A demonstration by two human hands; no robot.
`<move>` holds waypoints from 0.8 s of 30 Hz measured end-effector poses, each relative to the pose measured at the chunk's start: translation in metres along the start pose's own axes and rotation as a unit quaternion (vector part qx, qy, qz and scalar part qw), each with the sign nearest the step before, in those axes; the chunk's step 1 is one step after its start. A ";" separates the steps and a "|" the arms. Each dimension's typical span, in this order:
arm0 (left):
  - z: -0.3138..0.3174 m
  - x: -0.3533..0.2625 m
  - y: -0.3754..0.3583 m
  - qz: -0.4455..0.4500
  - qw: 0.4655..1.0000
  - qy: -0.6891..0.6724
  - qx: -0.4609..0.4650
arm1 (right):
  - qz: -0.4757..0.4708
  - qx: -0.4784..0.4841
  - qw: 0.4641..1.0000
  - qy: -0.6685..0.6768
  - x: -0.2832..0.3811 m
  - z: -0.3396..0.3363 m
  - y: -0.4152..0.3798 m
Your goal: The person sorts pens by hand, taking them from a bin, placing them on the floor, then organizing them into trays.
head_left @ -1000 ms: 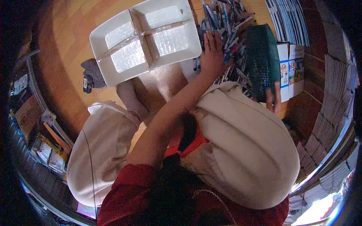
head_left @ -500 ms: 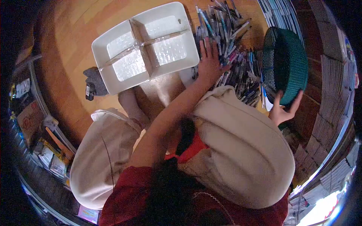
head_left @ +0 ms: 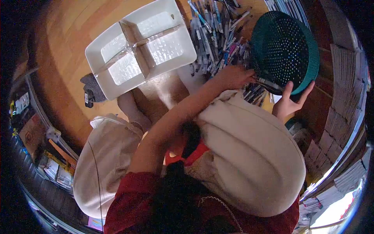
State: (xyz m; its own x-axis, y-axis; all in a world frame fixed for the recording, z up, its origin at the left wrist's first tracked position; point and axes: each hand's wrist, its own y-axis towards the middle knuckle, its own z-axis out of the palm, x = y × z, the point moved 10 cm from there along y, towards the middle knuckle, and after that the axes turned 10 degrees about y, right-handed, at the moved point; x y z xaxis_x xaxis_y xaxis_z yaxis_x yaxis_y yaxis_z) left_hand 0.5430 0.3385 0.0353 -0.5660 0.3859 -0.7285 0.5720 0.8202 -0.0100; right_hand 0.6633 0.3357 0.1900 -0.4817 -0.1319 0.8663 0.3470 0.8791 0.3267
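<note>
A green perforated plastic basket (head_left: 309, 68) is tilted with its opening toward me, at the right of the pile of pens (head_left: 212, 39). My right hand (head_left: 288, 103) grips its lower rim, thumb apart from the fingers. My left hand (head_left: 235, 77) reaches across to the near side of the pile, fingers bent together at the basket's left edge. A slim dark and silvery item (head_left: 269, 83) lies by those fingertips along the rim. What exactly the left fingers pinch is hard to make out.
A white tray (head_left: 93, 62) with four cardboard-divided compartments stands on the wooden floor (head_left: 66, 50) ahead. Left of it lies a grey cloth item (head_left: 94, 89). Stacks of paper or books (head_left: 343, 85) line the right side; a shelf with packages (head_left: 58, 163) is at the left.
My left hand has moved from flat on the pens toward the basket, and its fingers have closed. The basket has tipped, showing its perforated inside. The view has shifted slightly.
</note>
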 end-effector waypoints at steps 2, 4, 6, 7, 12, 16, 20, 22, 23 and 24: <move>-0.008 0.005 -0.008 -0.005 1.000 0.000 -0.009 | -0.004 0.005 1.000 -0.025 -0.003 -0.002 0.000; -0.008 0.012 -0.012 0.014 1.000 0.008 -0.014 | 0.017 -0.022 1.000 0.004 -0.004 -0.008 0.003; -0.002 0.044 -0.024 -0.033 0.999 0.024 -0.018 | 0.019 -0.052 0.998 0.041 -0.009 -0.017 0.006; -0.006 0.054 -0.030 -0.056 0.998 0.032 -0.021 | 0.011 -0.067 0.996 0.064 -0.016 -0.024 0.012; -0.020 0.079 -0.050 -0.220 0.971 0.095 0.002 | 0.030 -0.094 0.990 0.100 -0.027 -0.036 0.015; -0.067 0.043 -0.056 -0.173 0.927 0.250 -0.219 | 0.055 -0.111 0.976 0.182 -0.032 -0.037 0.016; -0.099 0.002 -0.029 0.011 0.957 0.058 -0.283 | 0.085 -0.081 0.964 0.237 -0.028 -0.026 0.015; -0.096 -0.031 -0.006 0.103 0.969 -0.006 -0.222 | 0.091 -0.045 0.961 0.258 -0.028 -0.015 0.014; -0.090 -0.045 0.003 0.119 0.970 -0.002 -0.213 | 0.095 -0.022 0.956 0.275 -0.029 -0.010 0.013; -0.081 -0.058 0.013 0.133 0.970 0.001 -0.202 | 0.099 0.001 0.951 0.293 -0.032 -0.004 0.010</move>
State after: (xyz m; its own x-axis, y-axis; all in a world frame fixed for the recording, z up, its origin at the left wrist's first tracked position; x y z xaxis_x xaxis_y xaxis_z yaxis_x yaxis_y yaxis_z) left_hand 0.5349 0.3608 0.1328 -0.4312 0.6070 -0.6676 0.4181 0.7901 0.4483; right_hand 0.6853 0.3473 0.1671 0.1236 -0.1948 0.9730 0.3823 0.9142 0.1344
